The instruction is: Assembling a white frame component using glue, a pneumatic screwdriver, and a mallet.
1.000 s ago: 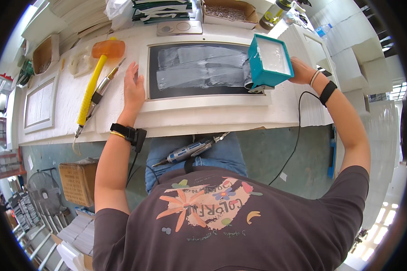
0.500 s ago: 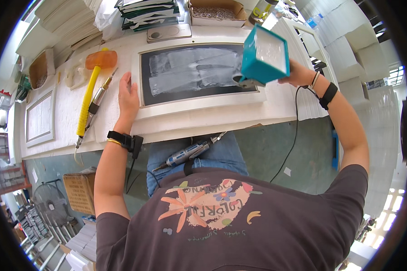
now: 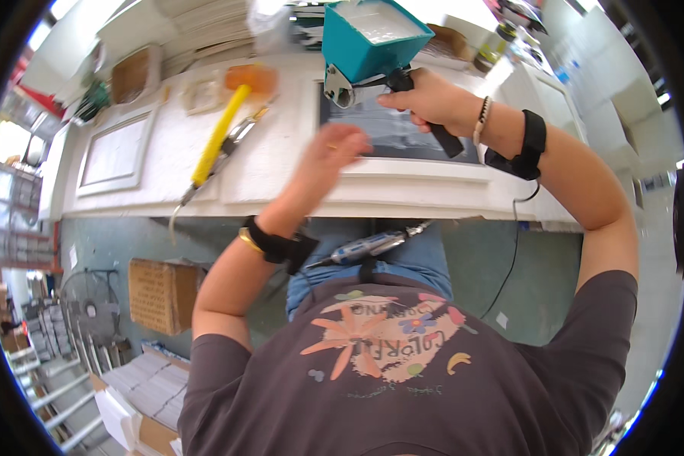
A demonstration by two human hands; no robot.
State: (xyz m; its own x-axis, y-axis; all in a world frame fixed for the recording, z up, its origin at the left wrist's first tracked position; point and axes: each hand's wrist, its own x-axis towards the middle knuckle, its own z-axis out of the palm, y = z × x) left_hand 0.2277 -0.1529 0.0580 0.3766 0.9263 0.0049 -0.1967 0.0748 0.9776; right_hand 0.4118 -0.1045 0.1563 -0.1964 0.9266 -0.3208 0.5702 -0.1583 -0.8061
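Note:
My right hand (image 3: 441,102) is closed round the black handle of a teal hopper-shaped glue applicator (image 3: 372,55). White paste fills its top, and a metal roller part (image 3: 339,87) shows at its lower left corner. The applicator is raised over the far left part of a white framed panel (image 3: 410,163). The panel's dark inset (image 3: 437,144) has white smears and is partly hidden by my hands. My left hand (image 3: 330,159), blurred by motion, hovers over the panel's left side with fingers loosely stretched and nothing visible in them.
Left on the white table lie an orange-headed mallet (image 3: 219,137) with a yellow handle, a slim metal tool (image 3: 232,144) and a small white frame (image 3: 114,156). A grey rotary tool (image 3: 368,247) rests on my lap. Cardboard boxes (image 3: 159,296) and a fan (image 3: 89,304) stand lower left.
The applicator has swung from the panel's right end to its far left, its handle now visible. My left hand has left the frame's left edge and moved inward. The view has shifted.

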